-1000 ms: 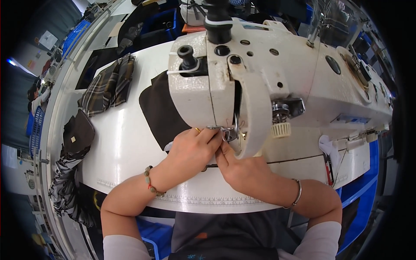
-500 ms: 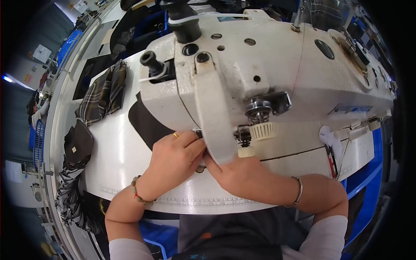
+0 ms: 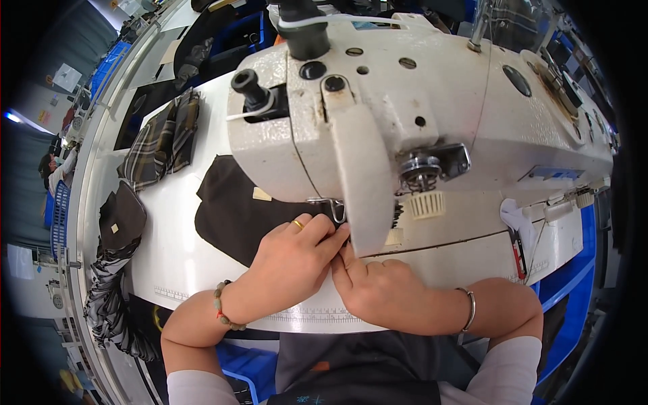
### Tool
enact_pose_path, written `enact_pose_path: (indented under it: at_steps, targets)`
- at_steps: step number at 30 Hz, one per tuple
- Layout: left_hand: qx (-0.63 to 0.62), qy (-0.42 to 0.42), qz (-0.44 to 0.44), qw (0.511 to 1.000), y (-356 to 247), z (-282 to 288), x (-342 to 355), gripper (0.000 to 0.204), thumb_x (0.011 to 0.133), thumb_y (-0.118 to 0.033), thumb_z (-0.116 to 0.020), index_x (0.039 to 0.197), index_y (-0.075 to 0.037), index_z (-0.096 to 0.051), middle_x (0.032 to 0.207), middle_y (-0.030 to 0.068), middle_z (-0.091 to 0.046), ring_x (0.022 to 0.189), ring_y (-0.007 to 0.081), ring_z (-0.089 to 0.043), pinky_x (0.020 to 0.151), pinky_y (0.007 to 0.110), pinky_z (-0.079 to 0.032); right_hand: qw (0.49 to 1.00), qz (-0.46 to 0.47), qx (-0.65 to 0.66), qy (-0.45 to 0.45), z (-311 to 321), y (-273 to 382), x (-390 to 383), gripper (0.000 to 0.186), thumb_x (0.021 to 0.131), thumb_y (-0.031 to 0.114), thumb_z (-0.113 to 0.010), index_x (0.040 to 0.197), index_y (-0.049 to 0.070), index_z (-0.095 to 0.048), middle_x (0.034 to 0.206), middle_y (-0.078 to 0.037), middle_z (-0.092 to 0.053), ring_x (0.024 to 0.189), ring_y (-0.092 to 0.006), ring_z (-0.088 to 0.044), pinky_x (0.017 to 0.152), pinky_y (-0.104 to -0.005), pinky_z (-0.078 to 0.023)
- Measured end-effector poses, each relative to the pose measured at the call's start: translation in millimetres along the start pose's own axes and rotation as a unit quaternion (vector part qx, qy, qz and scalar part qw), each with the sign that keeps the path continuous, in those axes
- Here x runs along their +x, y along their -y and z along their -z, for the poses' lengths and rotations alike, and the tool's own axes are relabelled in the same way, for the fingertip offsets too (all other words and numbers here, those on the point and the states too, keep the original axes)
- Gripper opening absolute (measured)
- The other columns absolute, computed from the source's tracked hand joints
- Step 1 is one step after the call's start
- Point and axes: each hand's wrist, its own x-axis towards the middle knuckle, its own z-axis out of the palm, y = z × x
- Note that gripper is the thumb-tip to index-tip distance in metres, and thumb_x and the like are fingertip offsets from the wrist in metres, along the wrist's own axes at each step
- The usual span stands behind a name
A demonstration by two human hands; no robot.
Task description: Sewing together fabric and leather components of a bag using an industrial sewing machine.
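Note:
A white industrial sewing machine (image 3: pixel 445 94) fills the upper middle. Dark brown fabric (image 3: pixel 229 216) with a small pale patch (image 3: pixel 262 194) lies under its head, reaching the metal presser foot (image 3: pixel 334 208). My left hand (image 3: pixel 290 260) pinches the fabric just in front of the foot, fingertips partly hidden. My right hand (image 3: pixel 378 290) is beside it, fingers bent and thumb and forefinger pressed on the fabric's edge, almost meeting the left fingertips. A white guard (image 3: pixel 364 182) overhangs this spot.
Folded plaid fabric (image 3: pixel 158 142) and dark pieces (image 3: pixel 120 223) lie left on the white table (image 3: pixel 165 256). A white cloth (image 3: pixel 514 219) and red tool (image 3: pixel 518 256) sit right. Blue bins (image 3: pixel 239 371) are below. A co-worker (image 3: pixel 57 169) is at far left.
The dark fabric has come down and toward me, exposing its pale patch beside the head. Both hands have shifted slightly downward in view, still together at the foot. The camera view has shifted too.

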Motion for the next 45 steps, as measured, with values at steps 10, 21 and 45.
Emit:
enact_pose_path:
  at_steps: [10,21,45]
  targets:
    - [-0.031,-0.018,-0.034,0.999,5,-7,1,0.036,0.07,-0.006,-0.071,0.106,-0.002,-0.072,0.088,0.0048,-0.056,0.077,0.0202,-0.059,0.065,0.03,-0.051,1.0,-0.002,0.003,-0.015,-1,-1,0,0.035,0.073,0.009,-0.061,0.102,-0.009,-0.069,0.102,-0.027,-0.069,0.049,-0.0131,-0.058,0.038,-0.0259,-0.043]
    - [-0.034,-0.044,-0.024,0.998,28,-17,6,0.033,0.073,-0.004,-0.072,0.106,-0.005,-0.072,0.094,0.0065,-0.063,0.083,0.0255,-0.062,0.073,0.036,-0.052,0.999,-0.014,-0.006,-0.036,-12,-16,12,0.041,0.072,0.013,-0.063,0.106,-0.009,-0.068,0.095,-0.021,-0.071,0.058,-0.0137,-0.063,0.044,-0.0252,-0.048]
    - [-0.2,0.114,0.149,0.962,49,17,2,0.035,0.071,-0.029,-0.087,0.089,-0.005,-0.069,0.08,0.0056,-0.063,0.075,0.0229,-0.062,0.064,0.035,-0.05,0.905,-0.199,0.372,-0.046,-10,-31,10,0.008,0.081,0.011,-0.073,0.085,0.005,-0.07,0.108,-0.004,-0.067,0.058,-0.0147,-0.06,0.055,-0.029,-0.048]
